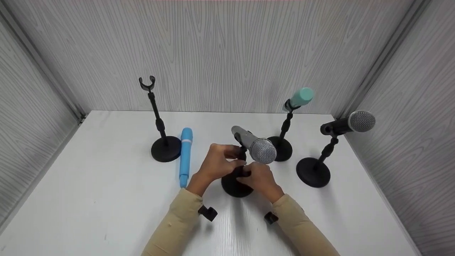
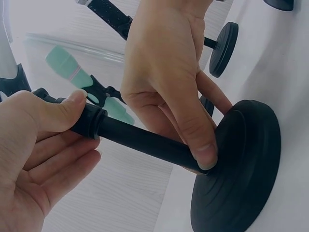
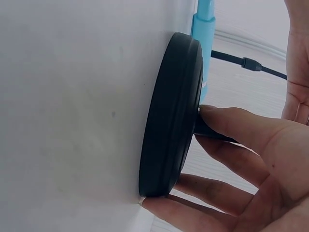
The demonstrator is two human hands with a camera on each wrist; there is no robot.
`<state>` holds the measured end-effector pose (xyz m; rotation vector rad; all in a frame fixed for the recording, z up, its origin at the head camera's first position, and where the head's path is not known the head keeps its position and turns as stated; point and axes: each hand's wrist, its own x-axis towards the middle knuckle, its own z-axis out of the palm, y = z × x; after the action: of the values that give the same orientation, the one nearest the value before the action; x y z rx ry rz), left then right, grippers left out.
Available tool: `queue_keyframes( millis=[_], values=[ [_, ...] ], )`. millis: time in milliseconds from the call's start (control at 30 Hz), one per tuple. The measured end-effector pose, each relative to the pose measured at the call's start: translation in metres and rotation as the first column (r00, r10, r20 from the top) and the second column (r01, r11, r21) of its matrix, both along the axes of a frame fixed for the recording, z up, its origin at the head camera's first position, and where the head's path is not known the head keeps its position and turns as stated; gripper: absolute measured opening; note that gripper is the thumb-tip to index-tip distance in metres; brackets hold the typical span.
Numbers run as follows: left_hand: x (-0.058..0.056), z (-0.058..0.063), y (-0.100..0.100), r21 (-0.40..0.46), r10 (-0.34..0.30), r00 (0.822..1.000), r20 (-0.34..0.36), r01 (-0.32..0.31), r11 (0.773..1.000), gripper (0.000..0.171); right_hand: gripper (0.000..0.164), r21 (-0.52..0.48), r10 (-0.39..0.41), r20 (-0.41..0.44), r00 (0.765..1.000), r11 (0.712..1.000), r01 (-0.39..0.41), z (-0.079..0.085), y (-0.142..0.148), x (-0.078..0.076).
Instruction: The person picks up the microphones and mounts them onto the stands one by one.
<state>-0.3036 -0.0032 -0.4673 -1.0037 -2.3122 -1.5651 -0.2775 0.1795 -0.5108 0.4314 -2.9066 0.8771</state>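
Observation:
A silver microphone point(image 1: 253, 142) sits in the clip of the black desk stand in the middle, its mesh head towards me. My left hand point(image 1: 217, 164) grips the collar point(image 2: 89, 118) on the stand's pole, thumb on one side and fingers behind. Lower down, my right hand point(image 1: 262, 177) pinches the pole point(image 2: 145, 142) just above the round base point(image 1: 236, 188). In the right wrist view, the thumb point(image 3: 236, 118) presses at the foot of the pole. A lower fingertip there is right at the base's rim.
A light blue microphone point(image 1: 185, 156) lies left of my hands, beside a stand with an unfilled clip point(image 1: 146, 83). Behind on the right, a stand holds a mint-green microphone point(image 1: 302, 96). Further right, another stand carries a black microphone with silver mesh point(image 1: 361, 121). Grey wood-grain walls enclose the white table.

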Motion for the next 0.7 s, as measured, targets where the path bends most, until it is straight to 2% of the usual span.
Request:
queue_keyframes(
  millis=[233, 367, 533, 700],
  values=[
    [0.0009, 0.0026, -0.0001, -0.055, 0.034, 0.999, 0.029, -0.032, 0.998, 0.019, 0.028, -0.005, -0.023, -0.016, 1.0, 1.0, 0.023, -0.0017, -0.0017, 0.0016],
    [0.0013, 0.0011, 0.0027, -0.071, 0.067, 0.997, 0.048, -0.064, 0.995, 0.022, 0.017, 0.002, -0.011, -0.064, 0.998, 1.0, 0.011, -0.0028, -0.0012, 0.0041],
    [0.0019, 0.0006, 0.0056, -0.041, 0.122, 0.992, 0.041, -0.12, 0.992, 0.024, 0.02, 0.006, -0.001, -0.104, 0.995, 1.0, 0.001, -0.0027, -0.0012, 0.0045],
    [0.0016, 0.0001, 0.0054, -0.02, 0.106, 0.994, 0.024, -0.106, 0.994, 0.018, 0.03, 0.005, -0.003, -0.077, 0.997, 1.0, 0.003, -0.0025, -0.0008, 0.0031]
  ],
)
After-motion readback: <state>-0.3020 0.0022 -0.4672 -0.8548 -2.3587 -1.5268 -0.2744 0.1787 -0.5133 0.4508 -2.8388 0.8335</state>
